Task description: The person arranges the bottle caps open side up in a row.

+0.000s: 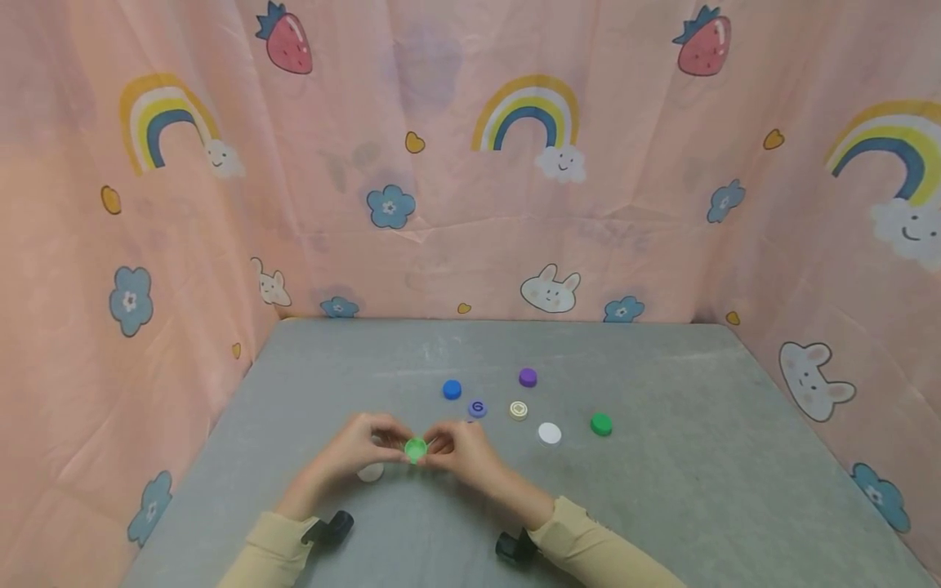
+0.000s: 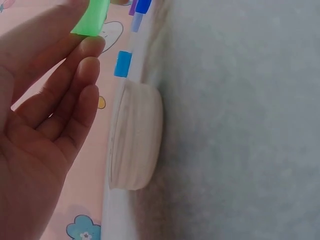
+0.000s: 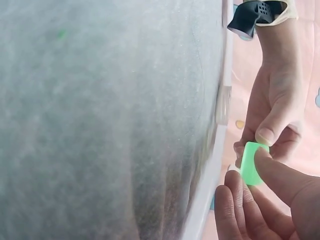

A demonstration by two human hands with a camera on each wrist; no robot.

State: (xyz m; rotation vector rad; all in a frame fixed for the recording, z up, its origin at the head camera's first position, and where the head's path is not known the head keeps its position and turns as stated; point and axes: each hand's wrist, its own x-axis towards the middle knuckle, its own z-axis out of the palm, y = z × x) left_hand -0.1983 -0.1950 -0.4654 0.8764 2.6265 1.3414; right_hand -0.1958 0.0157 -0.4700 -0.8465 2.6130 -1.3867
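A light green bottle cap (image 1: 415, 450) is held up off the table between both hands, its round rim turned toward the head camera. On its left side my left hand (image 1: 362, 445) pinches it with thumb and fingertips. From the right, my right hand (image 1: 470, 457) pinches the same cap; in the right wrist view the thumb lies on the green wall (image 3: 251, 167). Below the left hand a white cap (image 1: 371, 473) sits on the table, partly covered in the head view. The left wrist view shows this white cap (image 2: 135, 137) close up, with its ridged side.
Past the hands on the grey table (image 1: 698, 506) lie a blue cap (image 1: 452, 389), a purple cap (image 1: 528, 377), a lilac cap (image 1: 478, 408) and a cream cap (image 1: 518, 411). Further right are a white disc (image 1: 550, 434) and a dark green cap (image 1: 601, 424). A printed pink curtain (image 1: 456, 245) surrounds the table.
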